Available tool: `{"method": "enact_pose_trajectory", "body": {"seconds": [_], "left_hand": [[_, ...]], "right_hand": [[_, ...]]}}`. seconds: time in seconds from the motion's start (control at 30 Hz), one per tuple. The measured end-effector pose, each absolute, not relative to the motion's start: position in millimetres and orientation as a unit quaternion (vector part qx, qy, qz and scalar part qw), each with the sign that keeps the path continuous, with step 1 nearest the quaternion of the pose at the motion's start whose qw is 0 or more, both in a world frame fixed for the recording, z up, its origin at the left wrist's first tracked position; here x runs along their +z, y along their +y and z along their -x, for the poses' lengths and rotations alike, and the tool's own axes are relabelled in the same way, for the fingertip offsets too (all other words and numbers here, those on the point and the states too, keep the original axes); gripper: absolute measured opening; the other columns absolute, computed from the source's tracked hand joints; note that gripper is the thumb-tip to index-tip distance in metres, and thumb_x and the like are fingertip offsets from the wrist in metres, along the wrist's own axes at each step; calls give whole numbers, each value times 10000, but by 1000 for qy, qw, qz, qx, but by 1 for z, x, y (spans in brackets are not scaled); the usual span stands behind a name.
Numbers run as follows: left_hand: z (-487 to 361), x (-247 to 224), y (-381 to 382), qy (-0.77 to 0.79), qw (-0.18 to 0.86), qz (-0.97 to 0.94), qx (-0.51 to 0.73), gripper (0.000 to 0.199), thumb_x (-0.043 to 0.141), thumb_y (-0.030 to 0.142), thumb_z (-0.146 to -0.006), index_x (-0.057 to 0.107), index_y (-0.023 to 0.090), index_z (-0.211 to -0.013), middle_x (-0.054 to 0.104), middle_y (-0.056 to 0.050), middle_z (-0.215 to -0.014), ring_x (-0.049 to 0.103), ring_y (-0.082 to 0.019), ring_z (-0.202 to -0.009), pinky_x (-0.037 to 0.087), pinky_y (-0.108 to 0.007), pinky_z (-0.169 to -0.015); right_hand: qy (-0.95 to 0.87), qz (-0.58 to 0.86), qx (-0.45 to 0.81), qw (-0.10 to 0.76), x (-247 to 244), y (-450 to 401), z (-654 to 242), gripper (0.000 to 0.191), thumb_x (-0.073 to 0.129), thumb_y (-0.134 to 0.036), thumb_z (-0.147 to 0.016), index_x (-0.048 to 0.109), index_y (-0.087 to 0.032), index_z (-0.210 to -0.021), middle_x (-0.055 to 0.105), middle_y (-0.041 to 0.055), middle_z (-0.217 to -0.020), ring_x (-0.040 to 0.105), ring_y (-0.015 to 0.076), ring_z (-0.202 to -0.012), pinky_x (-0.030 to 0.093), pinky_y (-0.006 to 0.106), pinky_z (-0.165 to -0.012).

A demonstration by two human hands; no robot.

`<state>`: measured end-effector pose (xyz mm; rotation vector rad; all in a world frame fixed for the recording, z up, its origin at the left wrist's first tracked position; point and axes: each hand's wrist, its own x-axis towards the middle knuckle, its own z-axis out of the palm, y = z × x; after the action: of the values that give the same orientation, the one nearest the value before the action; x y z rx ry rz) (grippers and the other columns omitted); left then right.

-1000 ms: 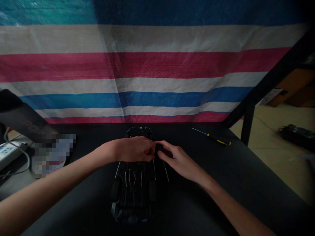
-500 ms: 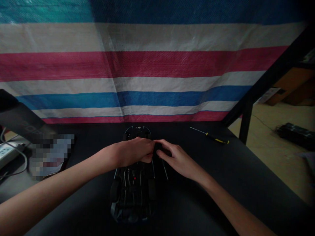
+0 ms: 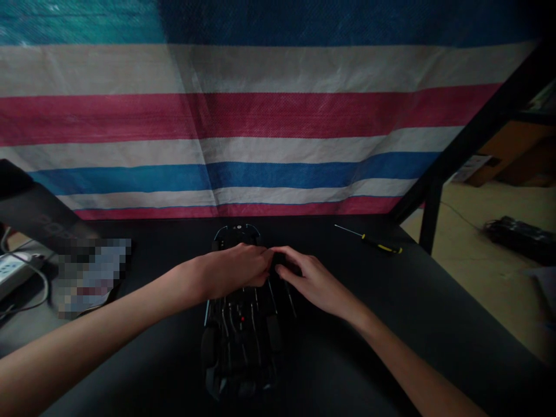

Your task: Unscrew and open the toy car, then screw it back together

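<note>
A dark toy car (image 3: 241, 341) lies wheels-up on the black table, its underside showing. Across its front half rests my left hand (image 3: 237, 269), fingers curled closed; what they grip, if anything, is hidden. My right hand (image 3: 306, 278) is just right of the car, its index fingertip meeting the left hand's fingers. The right thumb is apart from the index finger, and no object shows between them. A thin metal rod (image 3: 291, 300) shows beneath the right hand, beside the car.
A black and yellow screwdriver (image 3: 381, 246) lies at the back right of the table (image 3: 369, 370). On the left are a power strip (image 3: 15, 269), a cable and a blurred-out flat item (image 3: 98, 278). A striped sheet (image 3: 278, 116) hangs behind.
The car has turned slightly, its near end swinging right and its far end left. Both hands remain almost in the same place.
</note>
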<state>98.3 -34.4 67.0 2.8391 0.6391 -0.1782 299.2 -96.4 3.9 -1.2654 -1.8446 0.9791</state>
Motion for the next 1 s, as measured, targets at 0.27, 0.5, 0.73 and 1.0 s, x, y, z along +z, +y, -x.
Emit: {"method": "enact_pose_trajectory", "body": {"seconds": [0.27,0.5,0.73,1.0], "left_hand": [[-104,68,-38,207,90,-972,-69,81,575,151,-965,623,132,-903,735,-68,-923,724,-170,-806,478,-237,-671],[-89,50,-44,152,-70,-986,-21,138,625,85,-887,658,173,-989,720,-83,-1063,698,-219,-986,505,-298,-840],[-83,42,-54,105,-240,-964,-50,295,648,21,-786,668,179,-1035,674,-118,-1105,617,-303,-1105,486,-416,-912],[-79,64,-56,197,61,-978,22,145,619,255,-966,603,190,-1095,644,-63,-1117,646,-204,-1028,514,-313,-872]], "right_hand": [[-705,482,382,353,8,-97,-300,381,530,-282,-994,581,-257,-1371,714,24,-970,681,190,-904,526,352,-888],[-702,492,378,350,9,-98,-299,399,537,-248,-980,578,-252,-1377,717,24,-961,685,203,-953,526,338,-856],[-704,492,372,351,8,-97,-298,397,541,-239,-977,584,-268,-1371,715,22,-967,686,198,-915,513,375,-926],[-693,490,370,379,12,-97,-302,333,566,-323,-985,598,-272,-1313,651,-13,-832,661,186,-856,525,333,-828]]}}
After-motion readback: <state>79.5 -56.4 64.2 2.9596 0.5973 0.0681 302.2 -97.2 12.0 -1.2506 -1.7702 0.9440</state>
